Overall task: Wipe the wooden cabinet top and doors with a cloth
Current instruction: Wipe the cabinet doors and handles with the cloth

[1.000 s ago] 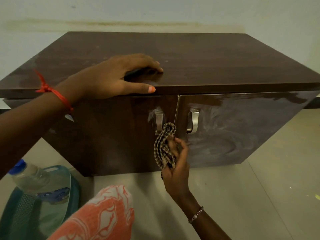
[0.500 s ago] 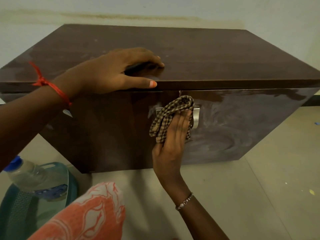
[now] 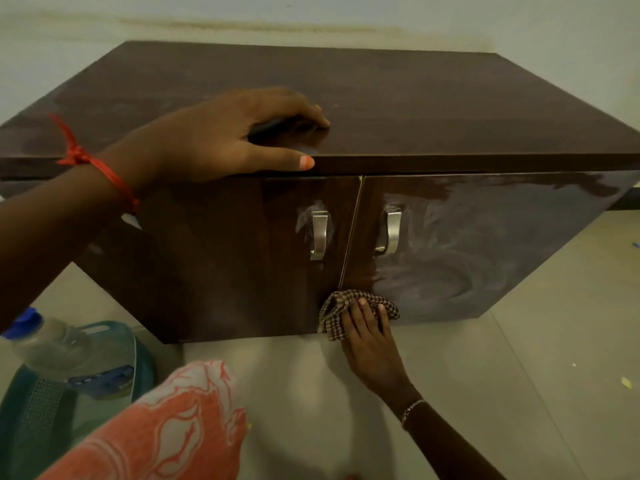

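Left hand (image 3: pixel 221 140), 10 o'clock: grip loose, nothing held, fingers resting on cabinet top (image 3: pixel 415 98), likely steadying. Right hand (image 3: pixel 372 344), 5 o'clock: grip apart, straight fingers pressing cloth (image 3: pixel 332 317) flat for contact, low on door seam. Right door (image 3: pixel 485 244) hazy, likely next.

Bottle (image 3: pixel 52 344) in basket (image 3: pixel 107 329) left of cabinet (image 3: pixel 381 109); cloth (image 3: pixel 332 315) low on front.

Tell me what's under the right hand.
The checked cloth, bunched, pressed by the right hand against the cabinet doors at their lower edge, near the seam. The wood beneath the cloth is covered, so unseen.
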